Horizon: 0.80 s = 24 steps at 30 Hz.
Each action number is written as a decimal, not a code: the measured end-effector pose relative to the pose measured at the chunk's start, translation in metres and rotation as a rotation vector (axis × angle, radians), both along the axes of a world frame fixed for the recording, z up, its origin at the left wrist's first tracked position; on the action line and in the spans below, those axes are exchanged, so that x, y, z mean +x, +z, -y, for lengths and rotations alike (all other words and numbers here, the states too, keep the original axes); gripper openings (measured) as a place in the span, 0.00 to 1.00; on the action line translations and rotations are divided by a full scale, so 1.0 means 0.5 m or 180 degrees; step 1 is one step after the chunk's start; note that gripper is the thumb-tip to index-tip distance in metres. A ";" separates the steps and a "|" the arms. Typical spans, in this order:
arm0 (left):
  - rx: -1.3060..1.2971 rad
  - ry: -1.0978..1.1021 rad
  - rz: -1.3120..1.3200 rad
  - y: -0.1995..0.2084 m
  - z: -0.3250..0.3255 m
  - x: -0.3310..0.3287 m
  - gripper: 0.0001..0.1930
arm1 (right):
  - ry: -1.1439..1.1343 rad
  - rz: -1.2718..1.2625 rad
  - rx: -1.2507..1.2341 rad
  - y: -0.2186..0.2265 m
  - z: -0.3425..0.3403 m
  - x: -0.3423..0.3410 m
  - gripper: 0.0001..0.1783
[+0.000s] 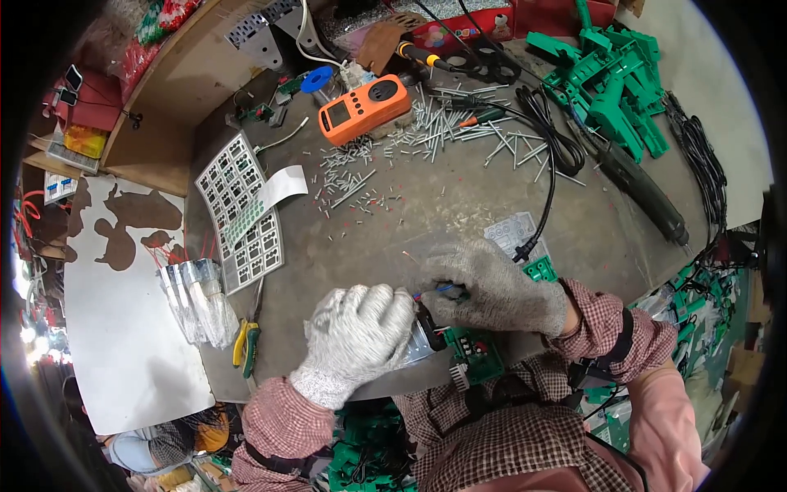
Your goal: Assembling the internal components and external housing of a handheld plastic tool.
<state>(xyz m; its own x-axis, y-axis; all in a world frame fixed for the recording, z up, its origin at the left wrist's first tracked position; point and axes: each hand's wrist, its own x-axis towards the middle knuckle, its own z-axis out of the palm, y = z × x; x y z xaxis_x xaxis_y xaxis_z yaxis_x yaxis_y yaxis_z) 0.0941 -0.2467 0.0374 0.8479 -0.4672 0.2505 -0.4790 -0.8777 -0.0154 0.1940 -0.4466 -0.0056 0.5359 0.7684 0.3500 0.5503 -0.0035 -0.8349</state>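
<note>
Both hands wear grey knit gloves and meet at the near edge of a grey workbench [459,205]. My left hand [357,332] is closed around a small metal-and-black part [426,336] that sits against a green circuit board [474,354]. My right hand [492,287] pinches thin red and blue wires [438,289] just above that part. The board lies partly under my right wrist. What the fingers hide underneath I cannot make out.
An orange multimeter [365,108] lies at the back, amid several scattered metal pins [443,123]. A black cable [545,156] crosses the bench. Green plastic parts [611,82] pile at back right. A perforated sheet [242,213] and yellow-green pliers [244,344] lie left.
</note>
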 end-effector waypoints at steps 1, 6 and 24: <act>-0.1095 0.0467 -0.0730 0.002 0.007 -0.008 0.07 | 0.0003 0.0004 -0.0001 0.001 0.000 0.000 0.09; -0.4273 0.1998 -0.3359 -0.009 -0.005 -0.006 0.09 | 0.0047 0.0028 -0.0190 0.002 0.004 0.002 0.09; -0.2339 0.1320 -0.1314 0.016 0.031 -0.011 0.07 | 0.0130 0.0155 -0.0262 -0.003 0.001 -0.003 0.09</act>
<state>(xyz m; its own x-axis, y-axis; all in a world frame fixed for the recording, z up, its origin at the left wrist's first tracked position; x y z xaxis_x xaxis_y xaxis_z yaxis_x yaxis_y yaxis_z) 0.0886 -0.2622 0.0454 0.9988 0.0480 0.0049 0.0302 -0.7018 0.7117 0.1926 -0.4471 -0.0071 0.4875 0.8163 0.3098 0.5914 -0.0477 -0.8049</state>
